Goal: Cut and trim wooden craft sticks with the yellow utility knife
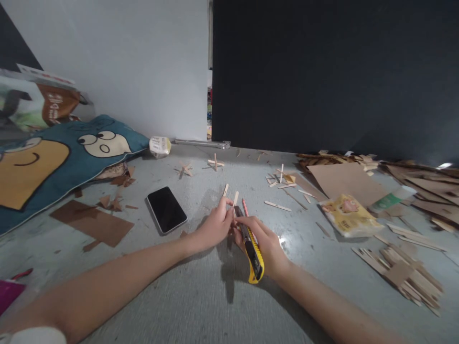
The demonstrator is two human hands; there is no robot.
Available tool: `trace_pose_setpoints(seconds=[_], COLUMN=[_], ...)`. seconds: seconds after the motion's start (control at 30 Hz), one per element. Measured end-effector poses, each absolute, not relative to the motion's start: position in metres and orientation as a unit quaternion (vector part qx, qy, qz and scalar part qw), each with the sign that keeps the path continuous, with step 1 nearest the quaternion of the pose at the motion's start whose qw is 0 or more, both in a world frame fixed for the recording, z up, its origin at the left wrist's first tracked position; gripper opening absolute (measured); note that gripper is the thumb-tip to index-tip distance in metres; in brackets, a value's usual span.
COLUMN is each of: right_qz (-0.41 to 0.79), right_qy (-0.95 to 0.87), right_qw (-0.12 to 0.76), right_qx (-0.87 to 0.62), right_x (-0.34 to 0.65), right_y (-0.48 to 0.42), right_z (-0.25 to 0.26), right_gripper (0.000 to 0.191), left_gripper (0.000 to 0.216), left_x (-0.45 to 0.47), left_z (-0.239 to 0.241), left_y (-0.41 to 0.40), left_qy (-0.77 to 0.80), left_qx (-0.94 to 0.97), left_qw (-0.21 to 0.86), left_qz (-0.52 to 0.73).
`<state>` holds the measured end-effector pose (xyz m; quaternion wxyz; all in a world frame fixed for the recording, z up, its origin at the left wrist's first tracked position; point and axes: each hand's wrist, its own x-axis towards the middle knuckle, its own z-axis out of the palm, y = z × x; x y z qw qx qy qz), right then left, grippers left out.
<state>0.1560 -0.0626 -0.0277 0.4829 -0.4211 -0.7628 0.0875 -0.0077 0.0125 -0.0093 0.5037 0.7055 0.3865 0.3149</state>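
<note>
In the middle of the grey table my two hands meet. My right hand is closed around a yellow and black utility knife, its front end pointing away from me. My left hand is closed on a small wooden craft stick that stands up from its fingers, close to the knife's tip. Just beyond the left fingers another craft stick shows. A thin red and white patterned stick lies beside the knife. The fingers hide where blade and wood meet.
A phone lies left of my hands, near brown cardboard and a teal cushion. Small stick crosses stand farther back. To the right are a yellow packet, a glue stick and a bundle of craft sticks.
</note>
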Motion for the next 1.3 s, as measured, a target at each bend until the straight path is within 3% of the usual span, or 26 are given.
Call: trace_pose_setpoints(seconds=[0.2,0.53,0.8,1.03,1.3], right_qz=[0.162,0.468,0.481,0.487,0.475], right_qy=[-0.748,-0.581,-0.532,-0.522,-0.527], right_qw=[0.483,0.523,0.547,0.497,0.496], right_qx=[-0.424,-0.411,-0.431,-0.493,-0.500], right_x=[0.161,0.148,0.134,0.135,0.135], right_y=[-0.060,-0.063,-0.064,-0.071,-0.068], right_z=[-0.019,-0.008,-0.016,-0.006,-0.003], right_gripper=[0.045,0.027,0.048,0.036,0.045], left_gripper=[0.024,0.019,0.016,0.018,0.019], left_x=[-0.005,-0.007,-0.005,-0.006,-0.007], left_z=[-0.008,-0.009,-0.005,-0.006,-0.008], left_y=[0.015,0.015,0.010,0.010,0.015], left_qy=[0.388,0.421,0.414,0.418,0.424], left_qx=[0.679,0.693,0.694,0.704,0.702], left_qw=[0.514,0.457,0.483,0.465,0.448], left_qz=[0.352,0.366,0.337,0.335,0.356])
